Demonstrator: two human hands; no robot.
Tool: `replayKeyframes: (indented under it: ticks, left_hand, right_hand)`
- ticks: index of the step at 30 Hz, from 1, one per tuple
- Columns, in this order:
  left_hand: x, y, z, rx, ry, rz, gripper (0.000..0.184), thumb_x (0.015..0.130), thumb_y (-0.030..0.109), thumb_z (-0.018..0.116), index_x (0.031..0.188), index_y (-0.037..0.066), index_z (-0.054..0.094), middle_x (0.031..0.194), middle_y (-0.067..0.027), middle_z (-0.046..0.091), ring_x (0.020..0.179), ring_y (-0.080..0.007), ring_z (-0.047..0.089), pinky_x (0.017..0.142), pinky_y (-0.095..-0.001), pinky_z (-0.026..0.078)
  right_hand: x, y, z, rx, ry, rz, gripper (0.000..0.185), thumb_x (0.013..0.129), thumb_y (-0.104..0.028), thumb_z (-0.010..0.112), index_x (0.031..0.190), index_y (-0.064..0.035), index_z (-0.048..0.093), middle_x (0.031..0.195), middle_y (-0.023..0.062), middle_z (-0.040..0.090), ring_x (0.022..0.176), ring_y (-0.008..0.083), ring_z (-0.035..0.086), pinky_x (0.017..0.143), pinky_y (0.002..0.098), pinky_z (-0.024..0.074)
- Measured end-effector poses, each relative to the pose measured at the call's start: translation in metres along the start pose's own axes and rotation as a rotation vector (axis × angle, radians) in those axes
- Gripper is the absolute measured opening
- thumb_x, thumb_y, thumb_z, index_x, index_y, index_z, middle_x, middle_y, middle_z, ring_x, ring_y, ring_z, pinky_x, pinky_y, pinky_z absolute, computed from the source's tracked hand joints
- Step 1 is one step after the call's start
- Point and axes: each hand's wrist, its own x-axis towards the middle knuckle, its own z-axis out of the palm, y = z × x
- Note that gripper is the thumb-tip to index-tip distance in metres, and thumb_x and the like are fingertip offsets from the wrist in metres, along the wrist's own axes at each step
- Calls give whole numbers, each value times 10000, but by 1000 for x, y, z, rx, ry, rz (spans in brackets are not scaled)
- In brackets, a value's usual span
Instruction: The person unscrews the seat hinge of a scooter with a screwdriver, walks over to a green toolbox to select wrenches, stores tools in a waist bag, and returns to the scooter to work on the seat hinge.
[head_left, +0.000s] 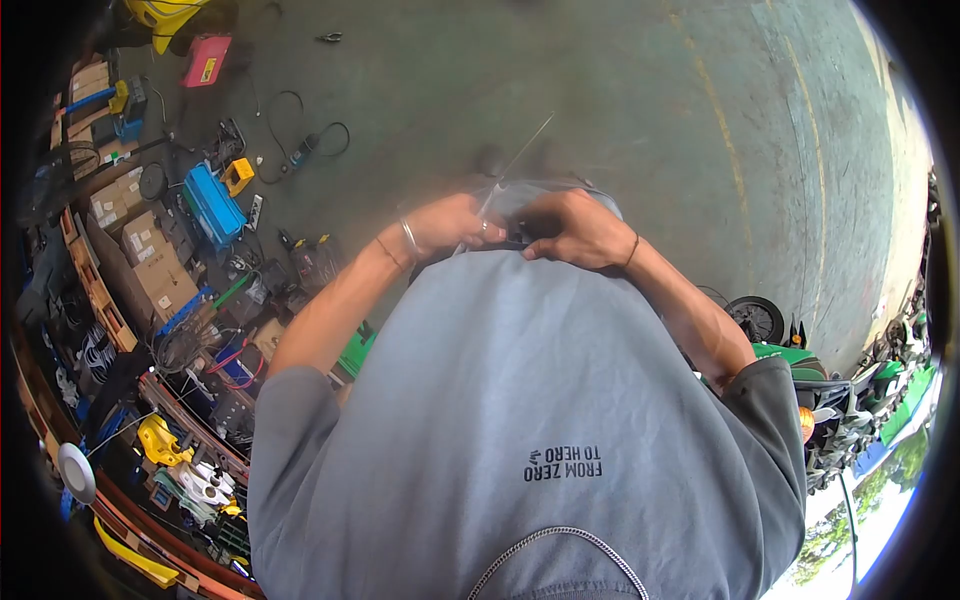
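Observation:
My left hand, with a bracelet at the wrist, is held in front of my waist with its fingers closed. A thin, pale rod or wire slants up and away from these fingers; its exact kind is unclear. Close beside it, my right hand curls with thumb and fingers drawn together at something dark near the shirt's lower edge. What lies in those fingers is hidden. The grey shirt fills the middle of the view, just behind both hands.
On the left stand a blue toolbox, cardboard boxes and tangled cables. A pink case and a looped cord lie on the green floor. To the right are a wheel and green vehicle parts.

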Motion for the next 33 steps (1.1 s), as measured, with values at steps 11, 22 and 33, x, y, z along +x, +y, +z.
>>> replayKeyframes:
  ticks: [11,22,33]
  left_hand:
    - [0,7,5,-31,35,22,282,810,52,570,1043,-93,637,800,10,577,616,-31,406,570,-192,325]
    - [3,8,3,-12,21,42,304,838,89,640,1070,-109,635,941,-76,658,731,-63,526,651,-192,404]
    - [-1,10,5,-25,31,125,299,834,152,720,1065,-28,659,977,-45,675,888,-103,633,793,-234,500]
  right_hand:
    - [19,-32,-4,-159,22,119,278,821,-217,658,863,58,679,803,242,664,787,391,652,727,445,512]
    - [26,-41,-18,-239,-158,280,385,843,-315,649,867,69,665,837,230,671,825,357,652,754,431,493]
    - [22,14,-8,413,-47,425,410,852,-205,697,1119,94,613,965,107,654,854,161,591,748,283,484]
